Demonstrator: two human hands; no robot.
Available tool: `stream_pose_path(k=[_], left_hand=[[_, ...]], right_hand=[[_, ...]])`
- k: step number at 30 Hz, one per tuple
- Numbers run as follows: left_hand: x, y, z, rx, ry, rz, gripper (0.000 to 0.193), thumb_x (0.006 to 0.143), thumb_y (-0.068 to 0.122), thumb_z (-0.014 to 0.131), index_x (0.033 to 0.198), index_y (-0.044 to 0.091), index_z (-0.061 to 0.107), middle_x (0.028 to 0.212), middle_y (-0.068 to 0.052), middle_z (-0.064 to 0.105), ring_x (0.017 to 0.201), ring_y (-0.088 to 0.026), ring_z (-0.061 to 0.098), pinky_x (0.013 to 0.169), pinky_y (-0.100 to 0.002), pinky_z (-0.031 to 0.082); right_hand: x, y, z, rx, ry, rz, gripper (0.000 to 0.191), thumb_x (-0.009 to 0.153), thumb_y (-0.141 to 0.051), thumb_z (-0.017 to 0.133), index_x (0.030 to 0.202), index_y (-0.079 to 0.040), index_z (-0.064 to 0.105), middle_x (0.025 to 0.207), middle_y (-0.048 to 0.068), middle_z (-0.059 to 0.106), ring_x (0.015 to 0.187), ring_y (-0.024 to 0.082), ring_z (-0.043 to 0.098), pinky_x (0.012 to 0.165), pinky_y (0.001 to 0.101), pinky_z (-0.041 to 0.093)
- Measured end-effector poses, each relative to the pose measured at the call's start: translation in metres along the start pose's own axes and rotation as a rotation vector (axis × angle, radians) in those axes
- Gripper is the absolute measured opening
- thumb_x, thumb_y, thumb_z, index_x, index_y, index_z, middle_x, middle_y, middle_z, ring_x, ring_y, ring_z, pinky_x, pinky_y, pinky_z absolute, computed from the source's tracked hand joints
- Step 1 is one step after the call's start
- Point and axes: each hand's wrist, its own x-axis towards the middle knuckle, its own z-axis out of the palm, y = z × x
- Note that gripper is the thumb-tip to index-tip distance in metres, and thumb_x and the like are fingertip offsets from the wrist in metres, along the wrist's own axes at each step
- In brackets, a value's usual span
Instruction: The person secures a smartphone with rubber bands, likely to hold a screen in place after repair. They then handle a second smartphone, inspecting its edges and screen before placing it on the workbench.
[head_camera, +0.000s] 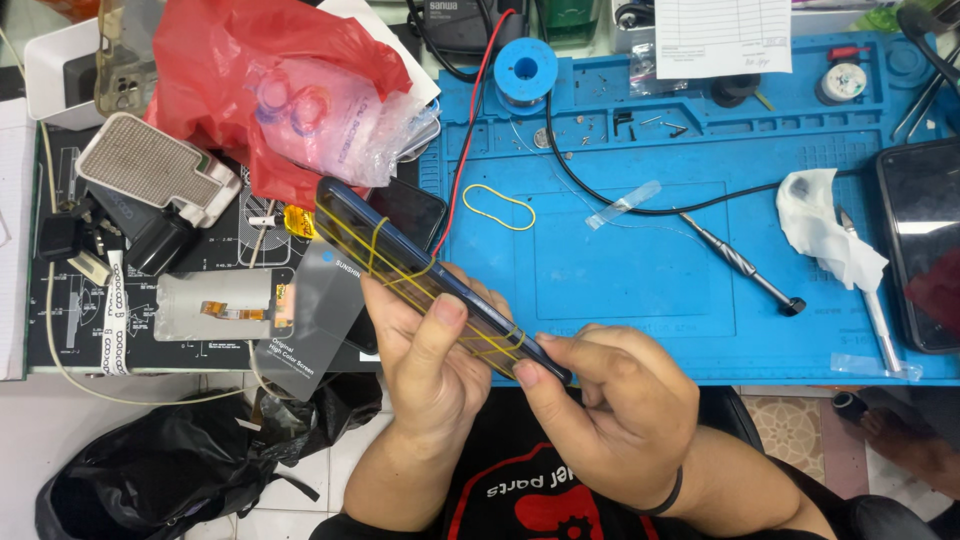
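A dark blue smartphone (400, 255) wrapped in several yellow rubber bands is held edge-on above the front of the blue work mat (640, 290). My left hand (425, 365) grips its middle from below, thumb pressed on the upper edge. My right hand (610, 410) pinches the phone's lower right end, thumb tip on its corner. A loose yellow rubber band (498, 206) lies on the mat just beyond the phone.
A red plastic bag (270, 80) and another phone (410, 212) lie at left. On the mat lie a solder spool (525, 68), a black cable (600, 190), a screwdriver (745, 265), a crumpled white tissue (825, 225) and a dark phone (920, 245) at right. Below the table sits a black bag (170, 470).
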Motion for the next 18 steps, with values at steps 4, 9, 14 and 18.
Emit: stream_pose_path(k=[4, 9, 14, 18], left_hand=[[-0.0010, 0.0018, 0.0018, -0.004, 0.048, -0.015, 0.044, 0.098, -0.001, 0.063, 0.131, 0.007, 0.035, 0.102, -0.013, 0.059, 0.081, -0.021, 0.064, 0.071, -0.040, 0.057], [0.0004, 0.0017, 0.0041, -0.039, 0.063, -0.012, 0.041, 0.100, 0.003, 0.063, 0.130, 0.008, 0.036, 0.103, -0.011, 0.058, 0.084, -0.019, 0.063, 0.074, -0.039, 0.057], [-0.0013, 0.0011, 0.0061, -0.004, 0.086, -0.025, 0.044, 0.100, 0.004, 0.062, 0.135, 0.006, 0.036, 0.106, -0.013, 0.060, 0.088, -0.021, 0.065, 0.078, -0.039, 0.059], [-0.0038, -0.0008, 0.0047, 0.017, 0.088, -0.034, 0.052, 0.097, -0.001, 0.064, 0.140, 0.004, 0.034, 0.111, -0.013, 0.061, 0.094, -0.020, 0.066, 0.084, -0.038, 0.059]], right_hand=[[-0.0009, -0.0007, 0.0006, -0.006, -0.009, 0.039, 0.032, 0.081, -0.006, 0.088, 0.107, -0.002, 0.069, 0.081, 0.002, 0.061, 0.057, 0.004, 0.044, 0.050, 0.0195, 0.036], [-0.0001, -0.0022, 0.0050, 0.041, 0.017, 0.050, 0.039, 0.080, -0.009, 0.089, 0.111, -0.001, 0.067, 0.091, 0.003, 0.063, 0.064, 0.003, 0.047, 0.054, 0.0184, 0.039], [0.0003, -0.0021, 0.0085, 0.075, 0.033, 0.132, 0.036, 0.082, -0.006, 0.087, 0.111, 0.000, 0.067, 0.095, 0.004, 0.066, 0.064, 0.003, 0.047, 0.054, 0.0183, 0.040], [0.0015, -0.0012, 0.0046, 0.084, 0.029, 0.128, 0.035, 0.084, -0.006, 0.085, 0.113, 0.001, 0.067, 0.097, 0.005, 0.066, 0.065, 0.003, 0.047, 0.055, 0.0185, 0.040]])
